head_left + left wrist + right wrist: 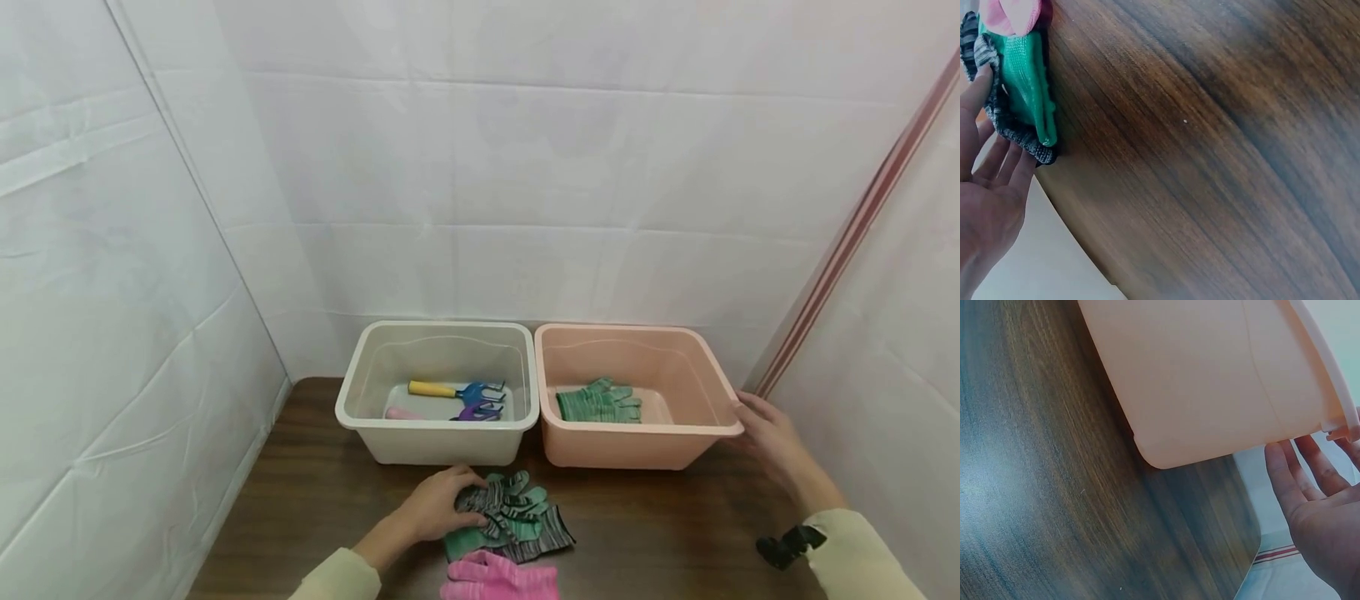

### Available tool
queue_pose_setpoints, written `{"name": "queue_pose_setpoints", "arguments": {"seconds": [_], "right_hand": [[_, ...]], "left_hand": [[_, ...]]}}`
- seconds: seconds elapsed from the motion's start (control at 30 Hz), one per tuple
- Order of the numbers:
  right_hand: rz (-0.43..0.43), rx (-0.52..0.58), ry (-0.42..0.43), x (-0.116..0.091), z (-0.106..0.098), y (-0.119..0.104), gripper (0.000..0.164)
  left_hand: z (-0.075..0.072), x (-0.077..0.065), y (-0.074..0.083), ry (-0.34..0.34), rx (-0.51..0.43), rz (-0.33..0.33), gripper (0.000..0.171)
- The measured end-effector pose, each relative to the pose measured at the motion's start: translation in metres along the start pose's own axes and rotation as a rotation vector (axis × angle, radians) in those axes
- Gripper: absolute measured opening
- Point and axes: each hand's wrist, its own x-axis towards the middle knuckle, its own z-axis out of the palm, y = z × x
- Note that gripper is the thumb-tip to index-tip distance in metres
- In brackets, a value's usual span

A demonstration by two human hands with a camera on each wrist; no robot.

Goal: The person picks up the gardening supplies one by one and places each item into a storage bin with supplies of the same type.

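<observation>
creased white sheets (525, 167) wall in a dark wood-grain table (300, 500), a red stripe (861, 227) slanting at right.

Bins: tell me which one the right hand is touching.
The peach bin on the right: the right hand touches its outer right end. The whitish bin on the left, holding garden tools, has no hand on it.

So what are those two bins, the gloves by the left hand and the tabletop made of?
The white bin and peach bin look like smooth, softly shiny plastic: molded rounded corners and rims. The gloves seem knitted and matte, going by the stitch texture; I can't tell the fiber. The tabletop shows brown wood grain with slight gloss: real wood or printed laminate.
</observation>
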Motion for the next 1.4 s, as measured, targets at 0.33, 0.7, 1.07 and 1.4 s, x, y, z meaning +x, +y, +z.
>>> {"name": "queue_pose_setpoints", "arguments": {"seconds": [0.33,0.7,1.07,1.4], "right_hand": [[-0.005,0.108,-0.003,-0.0033,0.0007,0.0032,0.071],[-0.029,0.24,-0.025,-0.0031,-0.0027,-0.003,0.038],[-0.018,0.109,0.024,-0.0025,-0.001,-0.0025,0.055],[-0.022,0.158,0.006,-0.0062,0.0005,-0.0007,0.042]], "left_hand": [[0.0017,-0.0022,-0.0014,0.022,-0.02,0.014,0.044],[0.0015,0.0017,0.001,0.049,-0.01,0.014,0.044],[0.0075,0.0006,0.0,0.058,-0.016,0.013,0.043],[0.0046,-0.0053,-0.0011,0.051,-0.038,-0.016,0.042]]}}
